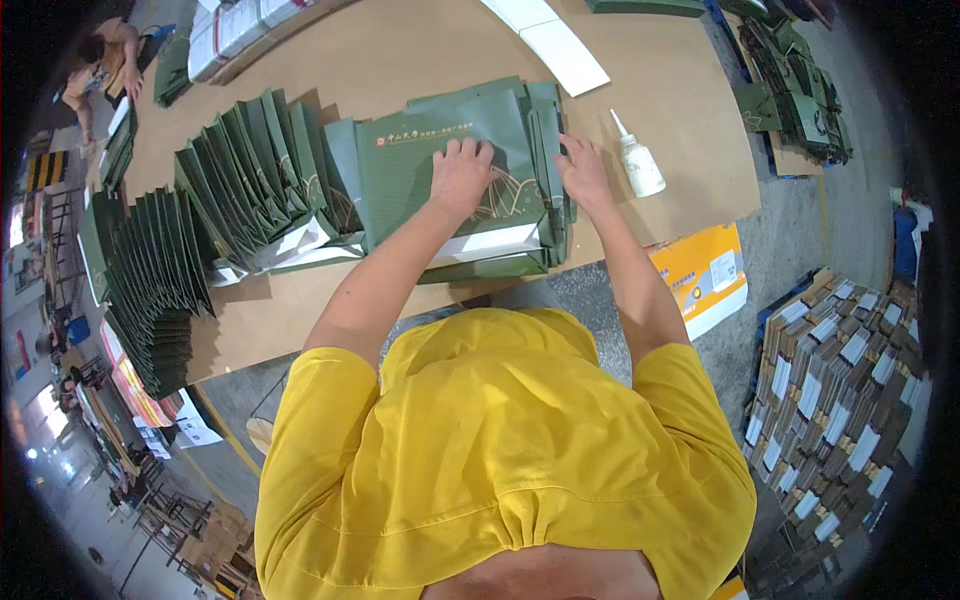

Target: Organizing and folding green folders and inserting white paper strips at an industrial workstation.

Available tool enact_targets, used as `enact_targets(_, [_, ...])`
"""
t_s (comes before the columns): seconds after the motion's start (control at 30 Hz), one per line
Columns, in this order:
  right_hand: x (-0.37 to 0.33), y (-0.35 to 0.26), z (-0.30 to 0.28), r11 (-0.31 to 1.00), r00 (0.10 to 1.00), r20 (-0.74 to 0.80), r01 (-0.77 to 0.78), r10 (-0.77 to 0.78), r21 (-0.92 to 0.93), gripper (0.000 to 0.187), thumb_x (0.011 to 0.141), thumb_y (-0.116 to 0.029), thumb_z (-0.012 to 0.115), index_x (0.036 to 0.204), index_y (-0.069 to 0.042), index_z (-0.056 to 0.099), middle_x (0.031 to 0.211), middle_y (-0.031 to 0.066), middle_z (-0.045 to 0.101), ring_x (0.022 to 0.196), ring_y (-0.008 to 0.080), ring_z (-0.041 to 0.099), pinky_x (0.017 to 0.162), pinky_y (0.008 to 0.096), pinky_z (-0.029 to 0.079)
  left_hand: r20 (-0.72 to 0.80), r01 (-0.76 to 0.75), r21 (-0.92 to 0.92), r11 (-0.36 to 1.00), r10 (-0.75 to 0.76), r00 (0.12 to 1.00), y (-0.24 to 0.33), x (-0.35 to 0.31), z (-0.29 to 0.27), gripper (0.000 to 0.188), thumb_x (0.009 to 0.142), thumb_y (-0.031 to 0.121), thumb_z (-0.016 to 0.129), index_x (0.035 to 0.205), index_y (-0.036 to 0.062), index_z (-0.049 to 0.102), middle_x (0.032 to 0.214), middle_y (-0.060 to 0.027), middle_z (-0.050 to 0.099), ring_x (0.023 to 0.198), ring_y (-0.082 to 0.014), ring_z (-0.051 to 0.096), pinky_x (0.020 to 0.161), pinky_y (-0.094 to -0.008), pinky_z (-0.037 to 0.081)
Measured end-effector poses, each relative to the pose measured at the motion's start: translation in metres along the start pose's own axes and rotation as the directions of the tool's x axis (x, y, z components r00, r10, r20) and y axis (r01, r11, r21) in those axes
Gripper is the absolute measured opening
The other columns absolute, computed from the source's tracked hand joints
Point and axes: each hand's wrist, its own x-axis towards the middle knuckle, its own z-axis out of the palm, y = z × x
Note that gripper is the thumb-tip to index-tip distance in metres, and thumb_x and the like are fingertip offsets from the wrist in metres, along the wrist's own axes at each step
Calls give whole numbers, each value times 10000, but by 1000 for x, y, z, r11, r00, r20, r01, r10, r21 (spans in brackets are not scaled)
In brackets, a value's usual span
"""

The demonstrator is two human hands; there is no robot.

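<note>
- Resting spread on a flat dark-green paper bag [405, 195], the left hand [463, 178] seemingly steadies it.
- Apart, the right hand [585, 175] sits just right of it, grip unclear.

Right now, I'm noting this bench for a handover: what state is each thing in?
Top green bag: flat, printed panel up
Left hand: on that bag, fingers bent
Right hand: at its right side, fingers bent
Green bag row: leaning, fanned
White bottle: nozzle fitted; standing or lying, cannot tell
White strips: lying flat
Orange box: open or shut unclear
</note>
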Motion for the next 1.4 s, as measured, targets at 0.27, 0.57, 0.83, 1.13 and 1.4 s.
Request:
enact_targets(0.27, [-100, -94, -18, 847, 881, 7, 454, -474, 275, 401, 740, -188, 643, 1102, -31, 570, 1187, 122, 538, 1138, 310, 454, 988, 405, 342, -129, -34, -134, 990, 17, 992, -14, -2, -4, 445, 771, 367, 639, 1106, 103, 515, 1041, -89, 530, 1030, -267, 478, 791, -438, 402])
enact_targets(0.57, [-102, -74, 4, 799, 799, 62, 600, -598, -38, 502, 638, -267, 744, 1055, -42, 577, 1044, 97, 578, 1024, 272, 495, 941, 420, 349, -46, -144, -359, 922, 136, 990, -35, -12, -3, 203, 795, 264, 598, 828, 75, 665, 1068, -93, 538, 1096, -301, 447, 879, -440, 407])
enact_targets(0.83, [-95, -74, 14, 921, 916, 103, 388, -388, 19, 443, 785, -307, 664, 1106, -15, 573, 931, 99, 643, 913, 277, 569, 818, 386, 431, 85, -395, -561, 728, 525, 847, -88, -49, -4, 139, 769, 210, 597, 761, 94, 673, 1428, -99, 351, 1370, -342, 177, 1094, -440, 229])
enact_targets(1.13, [-97, -71, 17, 923, 922, 72, 374, -381, 91, 430, 796, -280, 662, 1114, -8, 562, 949, 124, 636, 887, 311, 586, 831, 397, 445, 139, -421, -529, 737, 565, 813, -91, -49, -9, 100, 674, 204, 679, 742, 132, 685, 1479, -90, 258, 1388, -339, 101, 1112, -449, 183])
enact_targets(1.4, [-97, -69, 18, 912, 910, 71, 402, -408, 79, 417, 808, -262, 649, 1124, -11, 546, 974, 138, 630, 940, 335, 584, 923, 436, 410, 282, -431, -385, 816, 548, 787, -77, -53, -22, 217, 628, 276, 718, 755, 111, 655, 1489, -125, 211, 1387, -358, 73, 1117, -477, 143])
